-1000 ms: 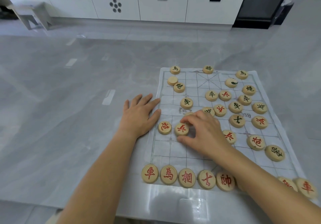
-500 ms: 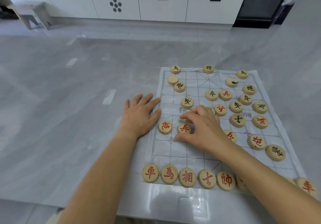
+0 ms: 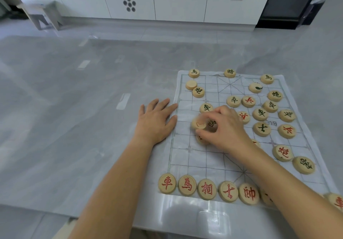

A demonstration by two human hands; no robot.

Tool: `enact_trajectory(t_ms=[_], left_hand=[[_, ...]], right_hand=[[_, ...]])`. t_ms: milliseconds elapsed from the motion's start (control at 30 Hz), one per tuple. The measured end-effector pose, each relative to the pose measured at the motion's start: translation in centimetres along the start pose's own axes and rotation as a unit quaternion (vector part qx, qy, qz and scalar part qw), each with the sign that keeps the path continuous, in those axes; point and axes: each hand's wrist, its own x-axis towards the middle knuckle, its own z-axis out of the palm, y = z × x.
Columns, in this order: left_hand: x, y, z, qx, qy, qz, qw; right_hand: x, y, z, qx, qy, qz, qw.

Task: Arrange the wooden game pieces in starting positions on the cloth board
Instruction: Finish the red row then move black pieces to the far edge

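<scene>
From the head camera, your left hand point(image 3: 156, 122) lies flat with straight fingers on the grey table point(image 3: 74, 127). Its fingertips touch the left edge of the cloth board point(image 3: 204, 157) and it holds nothing. Your right hand point(image 3: 226, 127) is curled over the board's left-middle, thumb and fingers pinching a wooden piece point(image 3: 197, 124). That piece is blurred, so its marking can't be read, and it seems tilted just above the cloth. A second piece point(image 3: 201, 140) lies just nearer you, half hidden by your thumb. Five red pieces point(image 3: 207, 189) sit side by side along the near edge. More loose pieces point(image 3: 261, 129), red and black, are scattered over the right half.
</scene>
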Motion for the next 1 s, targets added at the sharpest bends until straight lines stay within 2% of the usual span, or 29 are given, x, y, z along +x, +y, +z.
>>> enact_trajectory(t_ms=[133, 200, 433, 700, 867, 1000], left_hand=[[0.0, -0.1, 0.0, -0.001, -0.001, 0.001, 1.0], [0.0, 0.0, -0.1, 0.002, -0.003, 0.002, 1.0], [0.0, -0.1, -0.1, 0.009, -0.007, 0.008, 1.0], [-0.1, 0.0, -0.2, 0.006, -0.005, 0.007, 1.0], [0.0, -0.2, -0.1, 0.015, -0.005, 0.009, 1.0], [0.0, -0.2, -0.1, 0.02, -0.007, 0.008, 1.0]], right_hand=[[-1.5, -0.2, 0.3, -0.036, -0.078, -0.079, 0.993], [-2.2, -0.3, 0.8, -0.051, -0.091, -0.117, 0.988], [-2.1, -0.4, 0.8, -0.104, -0.125, -0.153, 0.975], [-2.6, -0.8, 1.2, -0.105, -0.098, -0.145, 0.979], [-2.6, -0.4, 1.4, -0.077, -0.047, -0.15, 0.985], [-2.7, -0.1, 1.0, -0.086, -0.065, -0.149, 0.983]])
